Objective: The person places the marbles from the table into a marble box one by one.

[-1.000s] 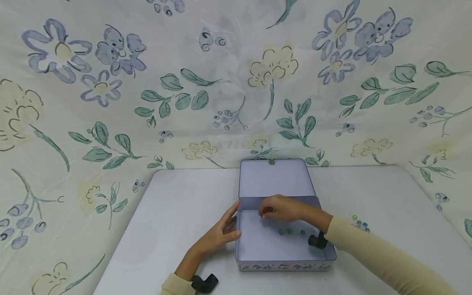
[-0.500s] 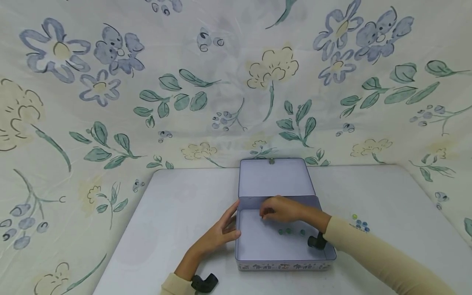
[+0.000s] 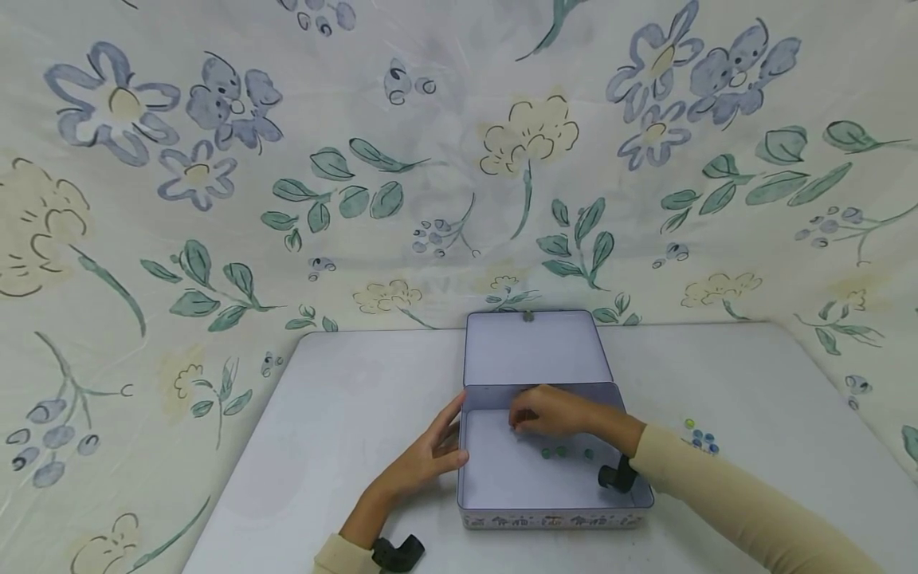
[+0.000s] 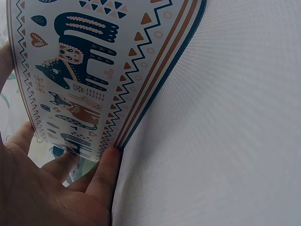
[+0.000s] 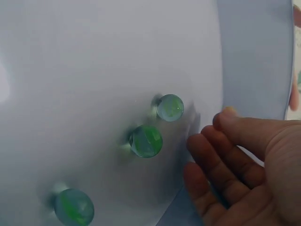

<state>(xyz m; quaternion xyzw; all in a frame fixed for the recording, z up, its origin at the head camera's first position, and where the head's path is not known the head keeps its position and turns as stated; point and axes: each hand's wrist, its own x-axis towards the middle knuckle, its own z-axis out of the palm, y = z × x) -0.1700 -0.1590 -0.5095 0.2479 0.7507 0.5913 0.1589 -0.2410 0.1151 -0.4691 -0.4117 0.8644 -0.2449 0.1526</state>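
Note:
A lilac tin box stands with its hinged lid raised at the back. My left hand rests fairly straight-fingered against the box's left side; the left wrist view shows its fingers at the animal-patterned wall. Inside, near the back wall, my right hand has curled fingers, thumb tip close to the index fingertip. I cannot tell whether something small sits between them. Three clear green-streaked marbles lie on the box floor beside it, in front of the hand in the head view.
Right of the box, a yellow-green marble and several blue marbles lie on the white table, close to the right sleeve. A floral cloth hangs behind the table. A black wrist camera overlaps the box's right side.
My right hand has shifted slightly to the right inside the box. The left hand, the box and the marbles stay in place.

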